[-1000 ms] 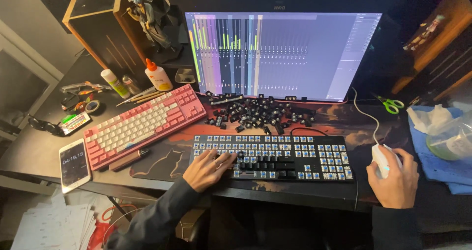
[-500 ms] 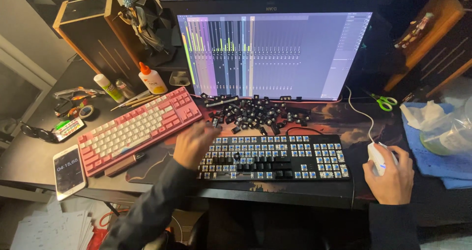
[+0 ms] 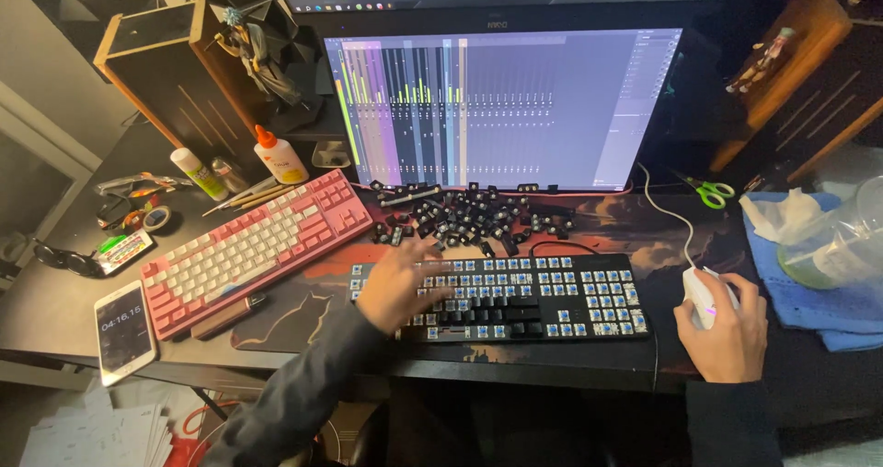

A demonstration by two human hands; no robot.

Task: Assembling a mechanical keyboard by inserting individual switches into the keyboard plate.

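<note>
Black keyboard (image 3: 515, 300) at centre frame is mostly stripped to blue switches; only some dark keycaps remain in its middle rows. Pulled keycaps (image 3: 469, 214) lie heaped just above it. Left hand (image 3: 397, 285), blurred, rests open over the left keys. Right hand (image 3: 727, 324) curls around a white mouse (image 3: 697, 292).

Behind the pink keyboard (image 3: 256, 246): a purple-grey monitor (image 3: 501, 108) and a white glue bottle (image 3: 280, 155); left, a lit phone (image 3: 123, 329).
</note>
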